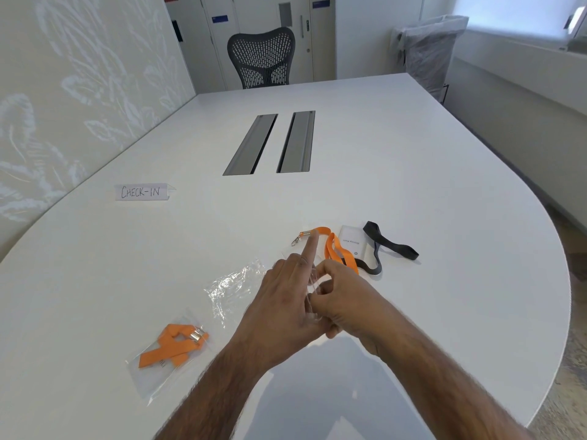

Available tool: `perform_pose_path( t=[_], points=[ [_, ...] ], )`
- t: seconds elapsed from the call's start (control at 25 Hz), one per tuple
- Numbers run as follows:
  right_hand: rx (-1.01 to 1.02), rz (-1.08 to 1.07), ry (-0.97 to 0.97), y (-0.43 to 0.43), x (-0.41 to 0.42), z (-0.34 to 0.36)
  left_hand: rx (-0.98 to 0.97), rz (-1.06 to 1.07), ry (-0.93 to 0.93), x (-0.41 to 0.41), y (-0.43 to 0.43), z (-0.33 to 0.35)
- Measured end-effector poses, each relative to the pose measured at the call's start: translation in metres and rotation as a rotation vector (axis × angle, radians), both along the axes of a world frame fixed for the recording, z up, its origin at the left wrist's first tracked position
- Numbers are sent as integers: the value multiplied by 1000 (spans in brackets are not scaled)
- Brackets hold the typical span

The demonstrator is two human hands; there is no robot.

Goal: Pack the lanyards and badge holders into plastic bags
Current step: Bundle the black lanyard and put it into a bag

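Note:
My left hand [279,300] and my right hand [346,300] meet above the white table [444,192]. A clear plastic bag [312,295] stands between them. My right hand pinches its edge with curled fingers, while my left hand lies against it with the index finger straight. Just beyond the hands lie a loose orange lanyard [336,249], a clear badge holder [352,242] and a black lanyard [390,244]. Crinkled clear plastic [235,287] lies on the table left of my hands. Near left, a sealed bag [173,347] holds a folded orange lanyard.
A folded paper sign reading CHECK-IN [141,192] stands at the left. Two grey cable slots [273,144] run along the table's middle. A black mesh chair [260,58] sits at the far end. The table's curved edge runs down the right side.

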State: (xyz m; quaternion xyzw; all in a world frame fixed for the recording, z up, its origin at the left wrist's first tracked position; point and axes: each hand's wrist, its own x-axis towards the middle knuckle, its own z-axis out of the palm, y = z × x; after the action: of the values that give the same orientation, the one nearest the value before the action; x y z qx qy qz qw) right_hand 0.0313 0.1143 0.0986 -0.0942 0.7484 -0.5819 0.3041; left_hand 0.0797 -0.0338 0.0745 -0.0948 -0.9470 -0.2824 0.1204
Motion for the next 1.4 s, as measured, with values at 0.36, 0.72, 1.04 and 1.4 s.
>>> perform_pose_path(
  t=[0.36,0.72,1.04,1.4],
  points=[
    [-55,84,150,11,-10,-3,595,-57,-446,0,-41,17],
    [-175,48,223,19,-9,-1,893,176,-322,0,-41,12],
    [-12,-73,392,13,-9,-9,943,185,-269,-3,-41,7],
    [-105,41,421,9,-3,-1,966,146,-212,7,-41,11]
  ],
)
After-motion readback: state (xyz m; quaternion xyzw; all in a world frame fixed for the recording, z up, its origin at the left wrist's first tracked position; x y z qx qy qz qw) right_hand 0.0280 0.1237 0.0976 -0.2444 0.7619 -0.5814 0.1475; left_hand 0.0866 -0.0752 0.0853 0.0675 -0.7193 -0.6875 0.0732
